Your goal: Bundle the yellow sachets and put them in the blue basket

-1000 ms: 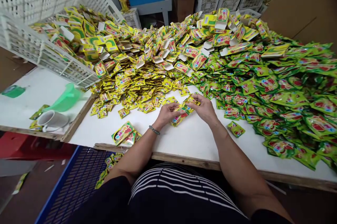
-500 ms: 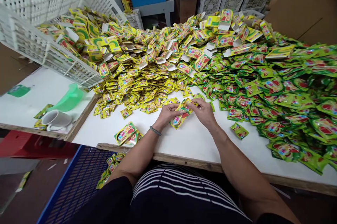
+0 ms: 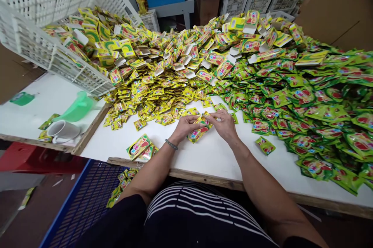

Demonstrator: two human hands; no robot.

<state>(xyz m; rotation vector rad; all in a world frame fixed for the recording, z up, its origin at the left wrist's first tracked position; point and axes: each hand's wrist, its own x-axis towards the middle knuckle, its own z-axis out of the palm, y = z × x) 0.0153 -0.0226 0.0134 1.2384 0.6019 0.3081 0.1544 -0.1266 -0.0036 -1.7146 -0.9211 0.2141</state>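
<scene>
Between my hands is a small yellow-green printed box [image 3: 198, 134], tilted over the white tabletop. My left hand [image 3: 185, 128] has its fingers closed around the box's left side. Thumb and fingers of my right hand [image 3: 225, 124] pinch at its upper right end, where a yellow bit shows; whether that is a sachet or the box's flap is unclear. Left of my left wrist lie a few flat printed boxes [image 3: 139, 147]. Beyond my hands spreads a heap of small yellow sachets [image 3: 151, 94]. Larger green sachets [image 3: 303, 112] are piled to the right, one lone green sachet [image 3: 265, 145] nearest my right forearm.
Open-ended boxes [image 3: 125, 48] spill from a tipped white plastic crate [image 3: 52, 56] at the back left. A white mug [image 3: 62, 130] and a green scoop [image 3: 77, 107] stand on the left side table. Below the wooden edge is a blue crate [image 3: 84, 201] with sachets inside.
My right hand has shifted slightly left and down at the box's upper end, and less of the yellow piece there shows. My left hand keeps its hold on the box.
</scene>
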